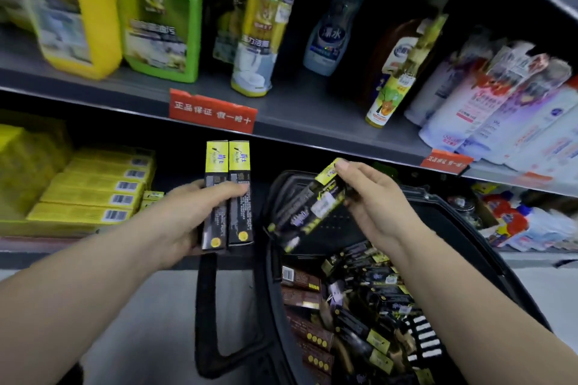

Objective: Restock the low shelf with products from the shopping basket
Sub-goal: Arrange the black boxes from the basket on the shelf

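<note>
Boxes of one product are the thing being handled: long, narrow cartons, black for most of their length, with a bright yellow band at one end and a small yellow round mark near the other.

Two of them (pixel 228 194) stand upright side by side at centre frame, yellow ends up. The left hand (pixel 187 216) grips them, thumb across their fronts and fingers curled behind. They are in front of the dark opening of the low shelf (pixel 37 242).

Right of centre, the right hand (pixel 372 200) pinches a tilted bundle of the same cartons (pixel 312 206) by its yellow upper end. Motion blur hides how many it holds. The bundle hangs over the black shopping basket (pixel 453 216), which fills the lower right of the frame. A jumbled heap of more cartons (pixel 369 306) lies in the basket, too many and too tangled to count, some black and yellow, some brown.

At left on the low shelf is a stepped stack of yellow boxes (pixel 93 194), five barcode ends showing.

One shelf board (pixel 312 122) crosses the frame above, carrying two red tags (pixel 212 111). A yellow jug (pixel 78 9) and a green jug (pixel 159 15) stand on it at upper left, with several blurred bottles to their right.
</note>
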